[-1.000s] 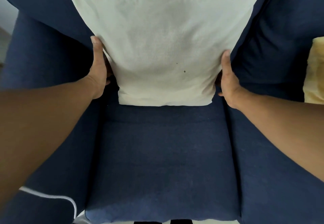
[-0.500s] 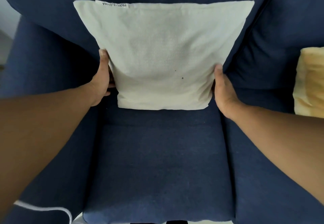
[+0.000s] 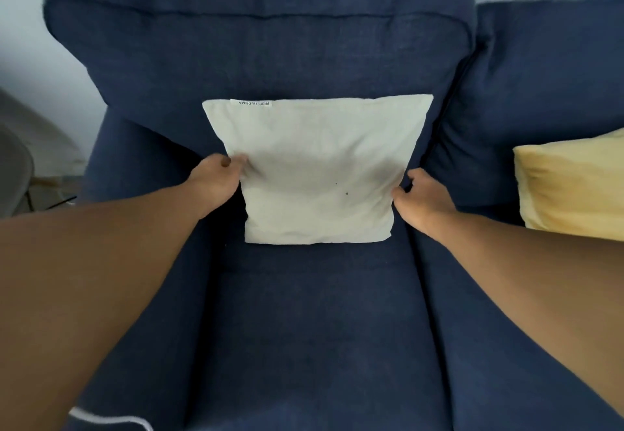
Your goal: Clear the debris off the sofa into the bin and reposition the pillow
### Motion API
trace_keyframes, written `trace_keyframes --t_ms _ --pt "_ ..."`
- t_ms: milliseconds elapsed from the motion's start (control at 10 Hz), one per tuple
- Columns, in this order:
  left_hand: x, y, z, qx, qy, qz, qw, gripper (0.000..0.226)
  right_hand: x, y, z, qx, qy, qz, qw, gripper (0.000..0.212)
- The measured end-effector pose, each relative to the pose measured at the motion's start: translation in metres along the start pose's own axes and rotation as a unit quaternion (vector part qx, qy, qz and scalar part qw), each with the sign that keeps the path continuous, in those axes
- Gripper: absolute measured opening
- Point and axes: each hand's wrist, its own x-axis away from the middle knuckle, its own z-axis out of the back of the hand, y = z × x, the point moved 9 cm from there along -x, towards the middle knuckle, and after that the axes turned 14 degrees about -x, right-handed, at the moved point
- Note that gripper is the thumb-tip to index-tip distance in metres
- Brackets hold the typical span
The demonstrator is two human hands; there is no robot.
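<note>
While both arms reach forward, left hand and right hand pinch the pillow.

Two pillows; two hands.

Wide bare stretch of seat cushion across the centre and lower frame, open between the two forearms. Blocked at mid-frame by the cream pillow, propped upright against the backrest. Pinched on the pillow's left edge by the left hand, on its right by the right hand. Hemmed on the right edge of the frame by a yellow pillow. Narrow dark gaps beside each hand.
</note>
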Motion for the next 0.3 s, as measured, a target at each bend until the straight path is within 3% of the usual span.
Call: trace_keyframes --t_ms 100,200,300 --pt "0.011 0.014 0.002 -0.063 -0.014 -0.023 0.998 0.051 0.020 -0.026 -0.001 0.106 -0.036 0.026 0.993 0.052" --pt "0.027 0.026 0.002 -0.099 -0.027 -0.034 0.994 0.065 0.039 -0.051 0.001 0.199 -0.047 0.059 0.977 0.050" --pt "0.054 0.042 0.006 -0.198 -0.013 -0.065 0.978 0.063 0.054 -0.065 -0.003 0.245 -0.066 0.087 0.963 0.056"
